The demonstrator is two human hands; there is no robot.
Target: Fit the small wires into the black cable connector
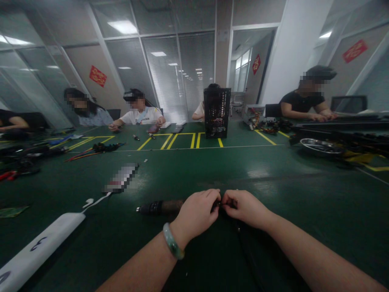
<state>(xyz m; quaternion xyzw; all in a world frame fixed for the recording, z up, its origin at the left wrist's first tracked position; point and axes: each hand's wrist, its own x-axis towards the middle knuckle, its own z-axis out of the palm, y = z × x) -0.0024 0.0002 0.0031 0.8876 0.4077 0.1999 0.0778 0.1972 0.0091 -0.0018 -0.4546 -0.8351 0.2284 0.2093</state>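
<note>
A dark electric screwdriver (164, 207) lies lengthwise on the green table, its metal tip pointing left. My left hand (197, 213) is closed round its rear end, with a jade-coloured bangle (173, 241) on the wrist. Right beside it, my right hand (243, 207) is closed in a pinch, fingertips almost meeting those of the left. What sits between the right fingertips is small and hidden. From under the right hand a black cable (243, 243) runs down toward the table's near edge.
At left lies a white power strip (45, 247), its white cable leading to a phone (121, 178). A black computer case (216, 113) stands upright at the far side. Bundles of wires (103, 148) and dark parts (349, 134) lie left and right. Several people sit around the table.
</note>
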